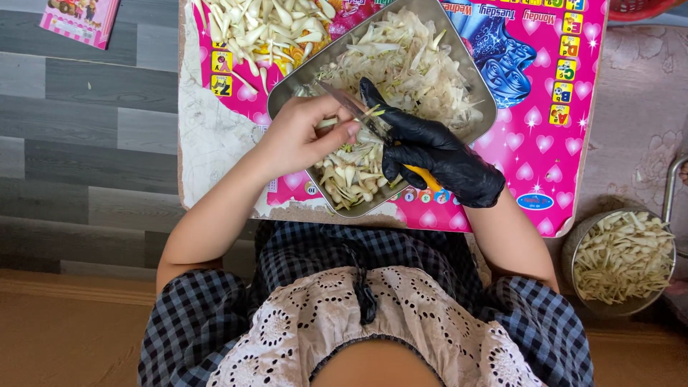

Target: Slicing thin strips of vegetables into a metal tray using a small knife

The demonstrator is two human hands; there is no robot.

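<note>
Grey plank flooring (79,107) fills the nine o'clock side, with a small pink booklet (80,18) lying up at eleven o'clock. Moving right, we reach the low pink desk (545,143), its top printed with hearts and its near-left surface worn away to pale patches. On it at twelve o'clock sits a heap of whole pale flower florets (261,29), just beside the steel tray (473,86). That tray is full of shredded white pieces, with trimmed buds gathered at its six o'clock corner.

Over the tray's near-left side, the bare left hand (301,136) is curled, fingertips pinching a small floret (373,112) at centre. Right against it, the black-gloved right hand (433,154) is closed around a yellow-handled knife (358,111), forefinger stretched along the blade, which angles up toward eleven o'clock and meets the floret.

Further right, at four o'clock on the patterned floor mat (631,100), a round steel bowl (573,251) holds more pale strips. A red basket (638,7) edges in at one o'clock.
</note>
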